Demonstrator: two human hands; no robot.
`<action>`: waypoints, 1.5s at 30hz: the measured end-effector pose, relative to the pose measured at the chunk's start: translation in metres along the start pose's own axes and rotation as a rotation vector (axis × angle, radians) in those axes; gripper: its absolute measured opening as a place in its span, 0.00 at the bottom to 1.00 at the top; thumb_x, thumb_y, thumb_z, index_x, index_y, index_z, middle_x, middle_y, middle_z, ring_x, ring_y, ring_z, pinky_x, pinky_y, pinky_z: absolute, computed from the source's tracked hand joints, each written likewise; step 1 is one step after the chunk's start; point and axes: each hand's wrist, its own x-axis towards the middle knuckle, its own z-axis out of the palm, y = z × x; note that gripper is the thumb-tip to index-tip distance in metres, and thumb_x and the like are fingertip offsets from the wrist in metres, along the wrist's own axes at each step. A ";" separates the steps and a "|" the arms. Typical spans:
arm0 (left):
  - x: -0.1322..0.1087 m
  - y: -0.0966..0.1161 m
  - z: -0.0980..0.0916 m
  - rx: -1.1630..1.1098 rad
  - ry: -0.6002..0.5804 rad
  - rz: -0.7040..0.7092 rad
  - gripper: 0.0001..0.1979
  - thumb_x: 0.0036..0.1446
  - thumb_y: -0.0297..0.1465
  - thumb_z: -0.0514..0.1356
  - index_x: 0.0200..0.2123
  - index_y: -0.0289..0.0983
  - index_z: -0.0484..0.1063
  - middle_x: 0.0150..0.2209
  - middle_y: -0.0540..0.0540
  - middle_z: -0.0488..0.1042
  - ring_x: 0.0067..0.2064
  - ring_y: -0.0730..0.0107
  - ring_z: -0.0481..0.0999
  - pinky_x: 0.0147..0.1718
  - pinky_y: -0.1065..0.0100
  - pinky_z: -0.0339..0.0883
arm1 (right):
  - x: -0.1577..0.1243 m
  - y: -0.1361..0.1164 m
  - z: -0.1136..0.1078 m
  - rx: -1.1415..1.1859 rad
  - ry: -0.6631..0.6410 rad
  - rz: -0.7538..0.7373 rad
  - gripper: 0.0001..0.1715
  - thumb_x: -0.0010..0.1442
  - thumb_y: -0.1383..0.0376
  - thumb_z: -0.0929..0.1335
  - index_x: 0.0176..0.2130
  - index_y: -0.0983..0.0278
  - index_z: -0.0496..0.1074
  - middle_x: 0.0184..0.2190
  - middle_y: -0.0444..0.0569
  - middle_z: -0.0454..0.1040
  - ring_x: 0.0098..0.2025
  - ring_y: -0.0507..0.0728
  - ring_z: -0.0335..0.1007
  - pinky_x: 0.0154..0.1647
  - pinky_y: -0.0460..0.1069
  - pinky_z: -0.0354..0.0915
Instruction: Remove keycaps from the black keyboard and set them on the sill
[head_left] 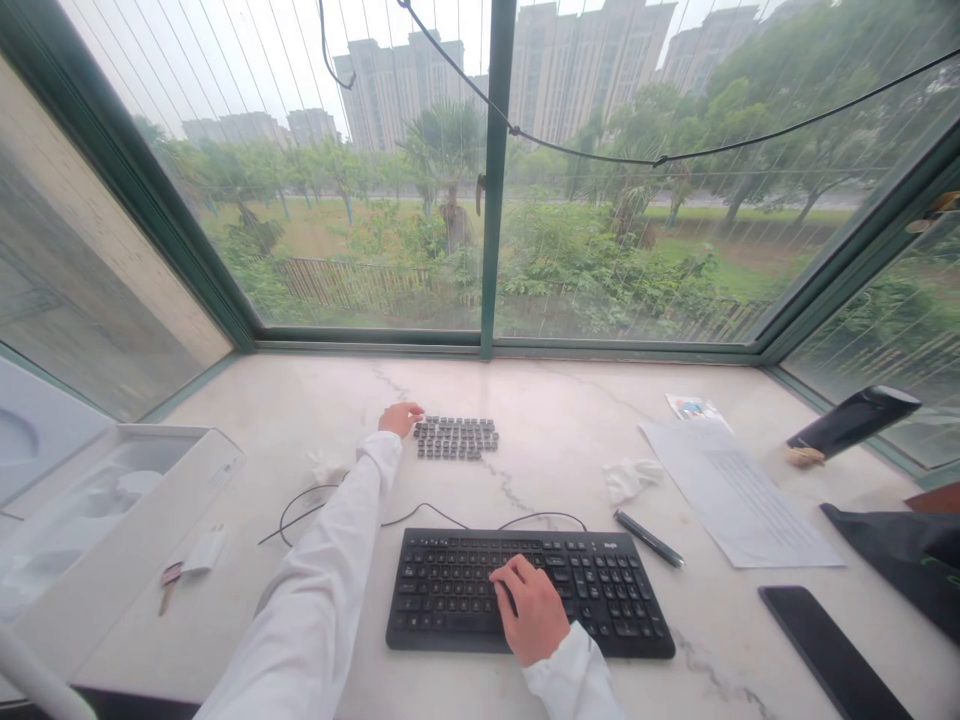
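Note:
Several rows of small dark keycaps (456,438) lie on the pale marble sill. My left hand (400,419) reaches to their upper left corner, its fingertips pinched together at a keycap in the end of the top row. Nearer to me is a black keyboard (450,622), with its cable running off behind it. My right hand (531,612) rests over the middle of the keyboard, fingers bent and touching the keys, thumb slightly apart from them. Nothing shows in its grasp; the keys beneath the palm are hidden.
On the left stand an opened white box (172,490), a white adapter (205,550) and a key (169,585). To the right lie a pen (649,538), crumpled tissue (630,480), a printed sheet (739,490), a phone (829,645) and a dark cylinder (855,420). Windows close off the back.

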 end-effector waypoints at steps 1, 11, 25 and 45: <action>0.002 0.003 0.000 0.012 -0.003 0.003 0.11 0.55 0.38 0.59 0.42 0.47 0.75 0.45 0.53 0.76 0.47 0.69 0.72 0.45 0.71 0.63 | 0.000 0.000 0.000 0.001 0.002 -0.003 0.11 0.60 0.69 0.59 0.35 0.60 0.69 0.33 0.47 0.67 0.28 0.52 0.59 0.32 0.47 0.56; 0.013 0.023 0.005 0.124 -0.037 0.038 0.09 0.50 0.37 0.61 0.37 0.46 0.77 0.43 0.49 0.77 0.44 0.65 0.74 0.44 0.69 0.63 | -0.001 0.000 -0.004 0.020 -0.017 0.018 0.11 0.61 0.69 0.59 0.36 0.60 0.69 0.34 0.47 0.67 0.30 0.53 0.60 0.33 0.48 0.55; 0.003 0.012 0.000 0.123 -0.002 -0.063 0.10 0.54 0.39 0.58 0.38 0.47 0.77 0.44 0.49 0.77 0.45 0.65 0.73 0.42 0.69 0.63 | -0.004 -0.002 -0.004 0.017 -0.014 -0.024 0.12 0.60 0.70 0.59 0.35 0.60 0.70 0.33 0.46 0.67 0.30 0.52 0.61 0.33 0.48 0.54; 0.006 0.029 0.006 0.067 0.019 -0.104 0.11 0.55 0.38 0.57 0.35 0.41 0.77 0.41 0.43 0.78 0.43 0.62 0.74 0.42 0.66 0.63 | -0.010 0.001 -0.004 0.020 -0.005 -0.034 0.12 0.60 0.70 0.59 0.35 0.61 0.70 0.33 0.47 0.66 0.30 0.52 0.61 0.34 0.48 0.55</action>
